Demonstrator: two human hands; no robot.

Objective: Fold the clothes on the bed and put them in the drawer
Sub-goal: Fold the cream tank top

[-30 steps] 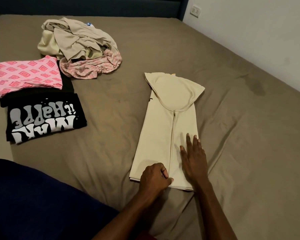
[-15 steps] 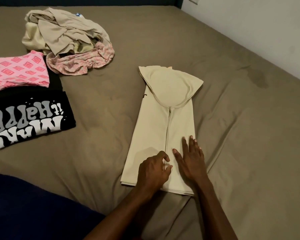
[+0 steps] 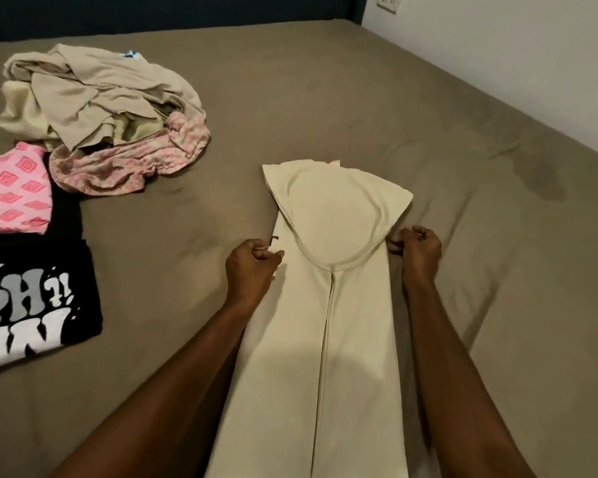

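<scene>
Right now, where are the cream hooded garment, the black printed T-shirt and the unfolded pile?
cream hooded garment [image 3: 356, 305]: head view, on its front panel beside the zip.
black printed T-shirt [image 3: 32, 305]: head view, on the white lettering.
unfolded pile [image 3: 97, 94]: head view, on the beige cloth on top.

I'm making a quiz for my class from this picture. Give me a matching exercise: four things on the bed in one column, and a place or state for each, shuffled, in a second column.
Things
1. cream hoodie
2. black T-shirt
3. pink patterned top
4. beige pile

Places or states
A. crumpled and unfolded, far left of the bed
B. folded, lying on black cloth beyond the printed letters
C. folded long and narrow, a hand at each side edge
D. folded, white letters showing, at the left edge

Pairs: 1-C, 2-D, 3-B, 4-A
</scene>
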